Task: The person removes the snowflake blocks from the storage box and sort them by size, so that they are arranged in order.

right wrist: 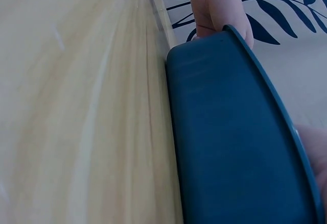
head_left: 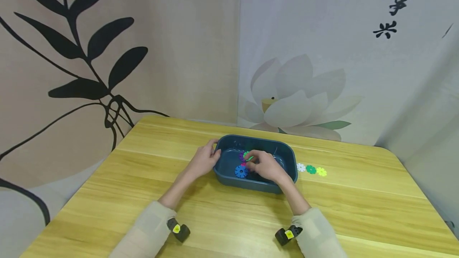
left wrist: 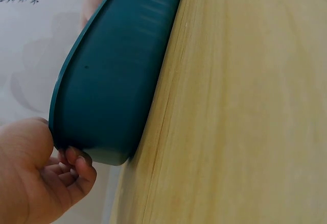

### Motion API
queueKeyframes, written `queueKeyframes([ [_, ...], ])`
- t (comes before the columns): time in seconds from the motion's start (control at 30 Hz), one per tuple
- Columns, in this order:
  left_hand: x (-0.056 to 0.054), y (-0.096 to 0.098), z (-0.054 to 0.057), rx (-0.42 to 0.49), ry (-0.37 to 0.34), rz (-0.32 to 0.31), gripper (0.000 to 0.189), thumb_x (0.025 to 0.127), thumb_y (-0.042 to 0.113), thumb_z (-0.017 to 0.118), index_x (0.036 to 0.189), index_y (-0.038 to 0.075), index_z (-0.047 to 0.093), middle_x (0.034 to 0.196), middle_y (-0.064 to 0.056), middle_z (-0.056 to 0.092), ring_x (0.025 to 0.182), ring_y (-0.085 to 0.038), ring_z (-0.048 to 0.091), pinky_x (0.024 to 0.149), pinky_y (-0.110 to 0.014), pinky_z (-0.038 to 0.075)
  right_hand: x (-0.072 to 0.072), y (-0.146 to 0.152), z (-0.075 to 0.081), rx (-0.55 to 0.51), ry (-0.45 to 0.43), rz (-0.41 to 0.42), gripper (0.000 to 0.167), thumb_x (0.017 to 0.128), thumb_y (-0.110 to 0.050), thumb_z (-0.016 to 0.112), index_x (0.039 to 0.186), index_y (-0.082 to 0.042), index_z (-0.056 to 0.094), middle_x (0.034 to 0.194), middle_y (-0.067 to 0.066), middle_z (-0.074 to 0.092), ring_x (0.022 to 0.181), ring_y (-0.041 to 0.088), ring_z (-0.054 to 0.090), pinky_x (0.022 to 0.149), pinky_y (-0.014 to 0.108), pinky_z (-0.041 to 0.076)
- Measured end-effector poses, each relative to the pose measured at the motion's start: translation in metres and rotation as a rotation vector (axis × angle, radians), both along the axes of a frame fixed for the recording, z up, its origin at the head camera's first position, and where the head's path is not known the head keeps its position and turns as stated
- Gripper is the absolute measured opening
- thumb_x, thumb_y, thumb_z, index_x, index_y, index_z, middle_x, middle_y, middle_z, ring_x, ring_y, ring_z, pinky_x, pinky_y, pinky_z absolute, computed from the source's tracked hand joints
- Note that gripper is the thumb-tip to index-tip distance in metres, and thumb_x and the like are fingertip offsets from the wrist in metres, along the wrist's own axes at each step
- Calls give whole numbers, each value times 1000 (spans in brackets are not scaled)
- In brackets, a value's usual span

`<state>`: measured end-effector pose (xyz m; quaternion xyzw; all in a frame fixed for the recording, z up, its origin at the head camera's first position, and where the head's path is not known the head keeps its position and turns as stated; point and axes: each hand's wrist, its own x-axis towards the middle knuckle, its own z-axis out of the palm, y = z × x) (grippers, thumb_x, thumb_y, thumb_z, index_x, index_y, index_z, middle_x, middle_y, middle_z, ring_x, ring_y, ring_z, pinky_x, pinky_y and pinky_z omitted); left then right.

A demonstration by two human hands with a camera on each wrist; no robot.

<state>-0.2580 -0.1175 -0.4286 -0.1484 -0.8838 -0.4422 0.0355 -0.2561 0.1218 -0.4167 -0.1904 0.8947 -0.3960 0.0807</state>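
Your left hand (head_left: 203, 160) grips the left rim of a blue tub (head_left: 247, 184) on the table (head_left: 362, 198). Your right hand (head_left: 267, 166) reaches inside, fingers bent beside the discs (head_left: 238, 171); whether they pinch one cannot be told. The discs look light, stiff, probably slippery; pinch the notched edges.

Indoor nook behind lotus-printed drapes (head_left: 301, 31), wood-grain table (head_left: 229, 222)
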Motion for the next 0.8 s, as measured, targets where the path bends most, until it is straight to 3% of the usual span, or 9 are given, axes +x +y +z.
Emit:
queueKeyframes([
  [0.43,-2,-1,-1,-4,2,-8,44,103,9,54,143,-9,45,59,2,43,49,-10,39,47,-24,34,-7,-8,-1,142,23,26,18,91,5,69,107,-3,71,87,8,70,79,17,63,78,36,54],
  [0.63,-2,0,0,4,-1,-5,44,103,7,54,143,-8,46,61,1,44,50,-11,41,47,-24,35,-6,-7,-1,151,-1,16,23,86,-1,79,107,-4,71,83,6,65,77,16,58,79,37,52],
  [0.8,-1,0,0,16,-13,-6,44,103,7,54,143,-9,45,60,1,43,49,-11,40,47,-23,35,-6,-8,-3,163,-31,-23,24,82,-6,84,99,-5,68,87,5,64,80,17,56,80,37,51],
])
